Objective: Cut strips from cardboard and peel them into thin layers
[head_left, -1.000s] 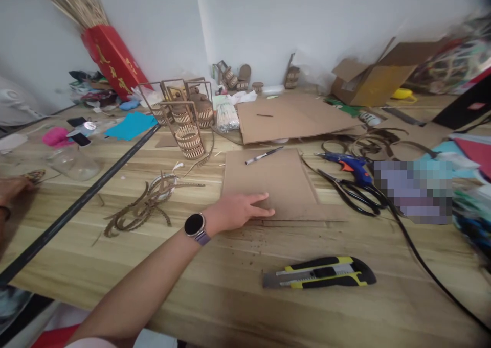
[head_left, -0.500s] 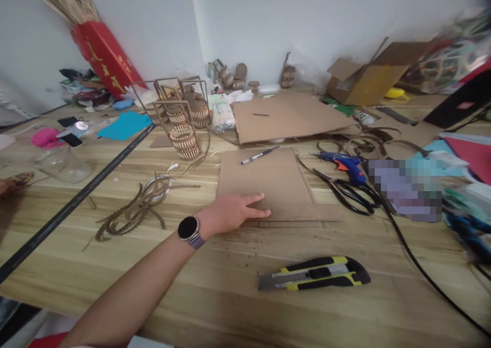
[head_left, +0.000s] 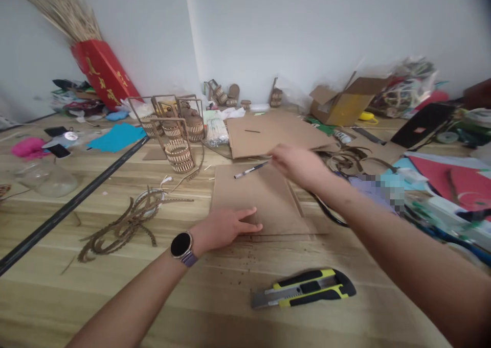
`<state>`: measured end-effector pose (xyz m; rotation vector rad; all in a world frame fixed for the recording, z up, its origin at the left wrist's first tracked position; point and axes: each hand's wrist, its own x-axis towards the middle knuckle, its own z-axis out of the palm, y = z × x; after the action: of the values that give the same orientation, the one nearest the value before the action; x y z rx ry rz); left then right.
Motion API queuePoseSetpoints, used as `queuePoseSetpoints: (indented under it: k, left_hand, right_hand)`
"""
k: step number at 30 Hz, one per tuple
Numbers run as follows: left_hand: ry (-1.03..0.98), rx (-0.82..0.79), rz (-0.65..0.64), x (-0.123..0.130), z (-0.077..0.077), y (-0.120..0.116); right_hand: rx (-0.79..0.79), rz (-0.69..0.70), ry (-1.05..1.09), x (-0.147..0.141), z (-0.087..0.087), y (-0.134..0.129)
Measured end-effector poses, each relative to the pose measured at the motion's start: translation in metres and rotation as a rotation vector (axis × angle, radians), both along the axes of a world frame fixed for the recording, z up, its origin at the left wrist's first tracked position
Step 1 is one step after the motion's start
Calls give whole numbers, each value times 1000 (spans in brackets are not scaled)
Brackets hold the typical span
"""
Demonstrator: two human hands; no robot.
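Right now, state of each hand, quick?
Left hand: open, two fingers spread on the nearer cardboard sheet.
Right hand: at the far end of the pen; blurred, can't tell open or closed.

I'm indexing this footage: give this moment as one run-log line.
left hand: on cardboard sheet | right hand: at end of pen, grip unclear | utility knife: on table

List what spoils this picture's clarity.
Head view: the bare right hand looks blurred, while the yellow-and-black box cutter is clearer; head view, right: square pixelation masks a lavender patch; head view, top right: the corner darkens.
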<state>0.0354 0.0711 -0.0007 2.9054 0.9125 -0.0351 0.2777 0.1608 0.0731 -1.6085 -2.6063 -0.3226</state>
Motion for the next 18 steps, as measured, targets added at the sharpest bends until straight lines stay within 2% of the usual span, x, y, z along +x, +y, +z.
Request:
queuePoseSetpoints:
  k: [6, 9, 14, 18]
  left_hand:
    - [-12, -14, -8, 0, 4, -1]
    - [3, -14, -5, 0, 4, -1]
    - [17, 5, -21, 0, 2, 1]
    - [40, -14, -10, 1, 5, 0]
  right_hand:
    - [-90, 33, -154, -43, -36, 23]
    - [-96, 81, -155, -49, -44, 30]
    - [-57, 96, -55, -36, -32, 21]
    - [43, 30, 129, -2, -17, -14]
